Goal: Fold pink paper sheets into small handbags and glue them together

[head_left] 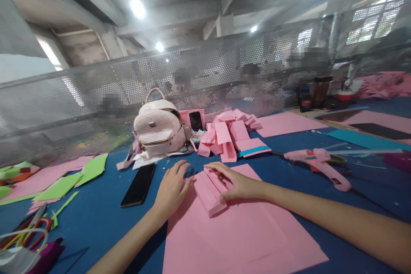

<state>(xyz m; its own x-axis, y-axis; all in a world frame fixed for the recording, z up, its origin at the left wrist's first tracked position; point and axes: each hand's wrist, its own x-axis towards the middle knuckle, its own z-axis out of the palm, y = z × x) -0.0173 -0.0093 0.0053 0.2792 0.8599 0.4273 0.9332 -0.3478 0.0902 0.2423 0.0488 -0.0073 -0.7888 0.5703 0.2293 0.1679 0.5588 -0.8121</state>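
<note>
folded pink paper piece held on a pink sheet

the folded pink paper piece [205,195] is long and narrow, with straight creases along its length, a raised side and a blunt, box-like near end; its surface is matte and plain. it lies slantwise over the far part of a large flat pink sheet [237,239], whose smooth face shows faint lines and slight waves. the right hand [240,183] grasps the folded pink paper piece, fingers curved over its far end and thumb low on its right side. the left hand [171,190] is released, fingers loosely spread just beside the piece's left edge; whether a fingertip touches it i cannot tell.

under the pink sheet is a blue tabletop [105,218] flecked with small pale scraps. beyond lies a loose heap of creased pink strips [224,135], stiff and angular, beside a pale, rounded backpack [160,130] with a looped handle. a glossy black phone [138,185] lies flat left of the left hand. to the right rests a pink plastic glue gun [321,165]. behind stands a grey perforated panel [205,75], dotted with small holes.
</note>
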